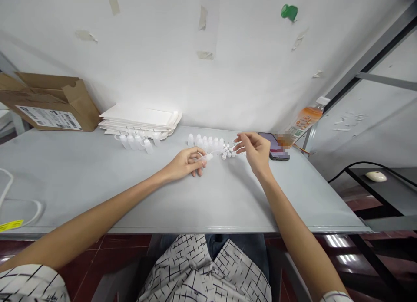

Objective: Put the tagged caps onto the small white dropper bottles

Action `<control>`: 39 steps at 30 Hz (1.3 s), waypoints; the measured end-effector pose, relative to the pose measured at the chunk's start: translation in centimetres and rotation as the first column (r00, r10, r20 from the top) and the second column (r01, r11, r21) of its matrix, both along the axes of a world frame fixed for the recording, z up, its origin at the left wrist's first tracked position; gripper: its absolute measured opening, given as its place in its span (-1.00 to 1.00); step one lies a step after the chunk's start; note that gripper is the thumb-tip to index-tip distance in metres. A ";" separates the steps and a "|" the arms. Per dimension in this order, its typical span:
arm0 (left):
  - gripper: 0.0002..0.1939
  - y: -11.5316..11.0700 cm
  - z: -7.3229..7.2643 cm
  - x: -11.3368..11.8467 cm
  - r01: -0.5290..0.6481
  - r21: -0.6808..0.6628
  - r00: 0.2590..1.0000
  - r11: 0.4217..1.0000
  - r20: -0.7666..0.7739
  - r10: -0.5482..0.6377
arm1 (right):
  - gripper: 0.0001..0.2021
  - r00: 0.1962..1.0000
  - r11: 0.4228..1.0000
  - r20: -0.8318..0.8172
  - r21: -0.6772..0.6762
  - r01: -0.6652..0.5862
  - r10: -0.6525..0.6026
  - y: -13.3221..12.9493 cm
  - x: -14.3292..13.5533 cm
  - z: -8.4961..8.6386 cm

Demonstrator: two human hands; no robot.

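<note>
My left hand [190, 162] is wrapped round a small translucent bottle [208, 157] over the middle of the grey table, with the bottle's end poking out to the right. My right hand [252, 148] hovers beside a small heap of white caps [227, 152], its fingers curled; whether they pinch anything is too small to tell. Behind the hands stands a group of uncapped translucent bottles [208, 142]. Farther left, several bottles with thin tips and loop straps [131, 141] stand upright near the stacked white envelopes.
A cardboard box [48, 103] and white envelopes [140, 119] sit at the back left. At the right lie a phone [276, 148] and a tilted orange drink bottle [304, 122]. A white cable [37, 208] is at the left edge.
</note>
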State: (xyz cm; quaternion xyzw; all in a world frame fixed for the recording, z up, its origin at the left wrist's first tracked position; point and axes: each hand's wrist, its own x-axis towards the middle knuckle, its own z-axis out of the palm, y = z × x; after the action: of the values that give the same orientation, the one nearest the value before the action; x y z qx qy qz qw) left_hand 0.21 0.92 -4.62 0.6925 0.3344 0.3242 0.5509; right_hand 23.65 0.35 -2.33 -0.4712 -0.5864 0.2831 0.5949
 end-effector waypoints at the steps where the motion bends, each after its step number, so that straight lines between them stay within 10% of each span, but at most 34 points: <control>1: -0.62 0.0 0.0 0.0 0.009 -0.002 1.000 1.000 -0.009 -0.009 | -0.70 0.999 0.999 0.006 0.012 0.051 -0.051 0.3 0.7 0.1; 7: -0.62 -0.3 0.1 0.0 0.038 0.001 0.998 0.999 -0.049 -0.038 | -0.80 0.925 0.946 0.201 0.072 0.315 -0.323 1.8 5.1 -0.4; 17: -0.69 -0.4 -0.1 0.1 0.049 0.021 0.996 0.999 -0.071 -0.047 | -0.85 0.738 0.999 0.674 0.038 0.003 -0.027 1.0 2.4 -2.1; 39: -0.60 -0.5 0.0 0.1 0.105 -0.025 0.990 0.994 -0.088 -0.107 | -0.89 0.733 0.957 0.622 -0.251 -0.148 0.276 0.6 1.7 -1.8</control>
State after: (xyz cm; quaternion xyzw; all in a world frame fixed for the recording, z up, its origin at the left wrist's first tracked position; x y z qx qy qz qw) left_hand 0.30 0.46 -4.61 0.7172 0.3247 0.2599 0.5591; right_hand 25.38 0.94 -4.17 -0.5227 -0.7773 0.2210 0.2717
